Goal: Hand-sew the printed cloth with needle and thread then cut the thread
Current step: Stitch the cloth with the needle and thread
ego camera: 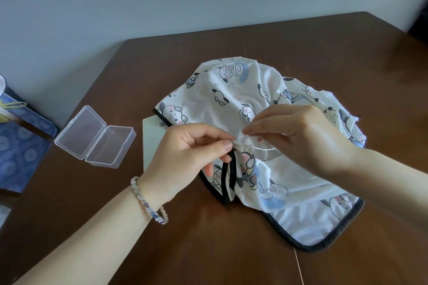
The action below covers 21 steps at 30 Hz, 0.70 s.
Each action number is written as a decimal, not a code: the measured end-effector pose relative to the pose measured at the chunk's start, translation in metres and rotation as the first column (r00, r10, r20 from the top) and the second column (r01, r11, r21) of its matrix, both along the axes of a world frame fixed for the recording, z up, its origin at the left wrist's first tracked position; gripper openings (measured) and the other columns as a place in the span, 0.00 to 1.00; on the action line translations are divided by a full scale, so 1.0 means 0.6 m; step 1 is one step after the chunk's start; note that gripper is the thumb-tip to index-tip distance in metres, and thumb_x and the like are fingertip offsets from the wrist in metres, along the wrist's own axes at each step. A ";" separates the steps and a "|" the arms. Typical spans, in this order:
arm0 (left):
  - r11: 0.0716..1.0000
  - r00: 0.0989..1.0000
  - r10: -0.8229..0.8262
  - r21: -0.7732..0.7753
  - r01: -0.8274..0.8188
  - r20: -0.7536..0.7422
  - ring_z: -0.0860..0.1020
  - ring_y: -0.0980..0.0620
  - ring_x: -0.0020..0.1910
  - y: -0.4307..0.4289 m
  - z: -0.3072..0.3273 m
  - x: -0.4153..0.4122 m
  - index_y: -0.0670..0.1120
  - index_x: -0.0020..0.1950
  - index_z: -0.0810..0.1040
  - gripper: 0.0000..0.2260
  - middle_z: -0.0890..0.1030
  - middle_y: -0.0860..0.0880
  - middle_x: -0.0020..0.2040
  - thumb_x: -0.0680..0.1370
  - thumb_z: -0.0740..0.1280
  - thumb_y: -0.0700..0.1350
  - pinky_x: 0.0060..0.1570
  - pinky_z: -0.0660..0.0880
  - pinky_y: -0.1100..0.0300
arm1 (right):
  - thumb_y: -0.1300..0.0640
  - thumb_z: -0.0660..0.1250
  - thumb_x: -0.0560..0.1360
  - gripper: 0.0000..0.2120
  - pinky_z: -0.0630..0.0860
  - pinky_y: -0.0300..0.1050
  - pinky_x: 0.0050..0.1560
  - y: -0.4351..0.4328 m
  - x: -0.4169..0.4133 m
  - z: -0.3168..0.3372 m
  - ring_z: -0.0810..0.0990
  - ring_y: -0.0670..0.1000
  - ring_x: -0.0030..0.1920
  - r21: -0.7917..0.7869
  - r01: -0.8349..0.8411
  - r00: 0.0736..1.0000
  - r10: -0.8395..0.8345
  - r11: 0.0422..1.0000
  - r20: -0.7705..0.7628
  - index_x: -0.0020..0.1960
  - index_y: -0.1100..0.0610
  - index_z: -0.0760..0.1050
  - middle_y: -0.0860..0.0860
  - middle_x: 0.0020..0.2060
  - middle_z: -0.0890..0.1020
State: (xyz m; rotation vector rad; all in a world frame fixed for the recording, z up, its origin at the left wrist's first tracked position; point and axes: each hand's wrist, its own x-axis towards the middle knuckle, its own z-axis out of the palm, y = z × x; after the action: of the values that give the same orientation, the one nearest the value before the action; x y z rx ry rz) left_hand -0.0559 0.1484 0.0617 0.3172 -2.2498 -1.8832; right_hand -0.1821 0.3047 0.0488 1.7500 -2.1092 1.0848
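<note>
A: What is hard to see?

B: The needle [242,138] is only a thin silver sliver between the two hands, and most of it is hidden. The white thread [266,149] barely shows against the cloth. A pale card [151,143] with a barcode lies partly under the cloth, and a blue paper bag [20,146] is cut off at the left.

A: And the hands?

B: The left hand [185,157], with a bracelet [148,201] at the wrist, pinches a gathered fold of the printed cloth [254,99] between thumb and forefinger. The right hand [301,136] has its fingers curled, with thumb and forefinger nipping the needle just beside that fold.

A: Where is the cloth?

B: It lies bunched on the brown table [208,250], right of the middle, its dark-bound hem toward the near edge.

A: Any containers?

B: A clear plastic box [95,136] sits near the table's left edge, its hinged lid folded open. I cannot tell whether it holds anything
</note>
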 end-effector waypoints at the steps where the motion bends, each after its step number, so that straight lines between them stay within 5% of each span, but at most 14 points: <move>1: 1.000 1.000 0.007 0.004 -0.007 0.005 0.71 0.54 0.21 0.000 0.000 0.000 0.48 0.39 0.84 0.04 0.82 0.47 0.30 0.67 0.70 0.43 0.27 0.72 0.63 | 0.57 0.61 0.73 0.13 0.75 0.35 0.44 0.000 0.001 0.000 0.77 0.47 0.44 0.001 -0.005 1.000 0.005 1.000 -0.002 0.46 0.61 0.83 0.54 0.39 0.83; 12: 0.998 0.998 -0.050 0.040 0.049 0.037 0.74 0.56 0.22 0.005 0.003 -0.001 0.49 0.35 0.84 0.05 0.81 0.48 0.28 0.64 0.68 0.44 0.25 0.73 0.66 | 0.61 0.64 0.74 0.09 0.76 0.37 0.39 0.005 0.007 -0.004 0.78 0.43 0.39 0.018 -0.097 0.995 0.096 0.995 0.029 0.47 0.60 0.82 0.51 0.40 0.82; 21: 0.994 1.000 -0.012 0.104 0.015 -0.027 0.76 0.52 0.25 0.009 -0.013 -0.008 0.47 0.37 0.84 0.02 0.81 0.47 0.29 0.66 0.72 0.44 0.28 0.74 0.64 | 0.57 0.67 0.71 0.07 0.71 0.25 0.42 0.001 0.029 -0.024 0.76 0.34 0.39 -0.144 0.035 0.971 0.001 0.989 0.238 0.44 0.59 0.81 0.42 0.37 0.78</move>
State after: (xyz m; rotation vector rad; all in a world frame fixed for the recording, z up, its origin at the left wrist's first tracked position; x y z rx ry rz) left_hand -0.0607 0.1536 0.0541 0.2909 -2.1466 -2.0043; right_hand -0.1645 0.3053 0.0344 1.6009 -2.1065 1.4698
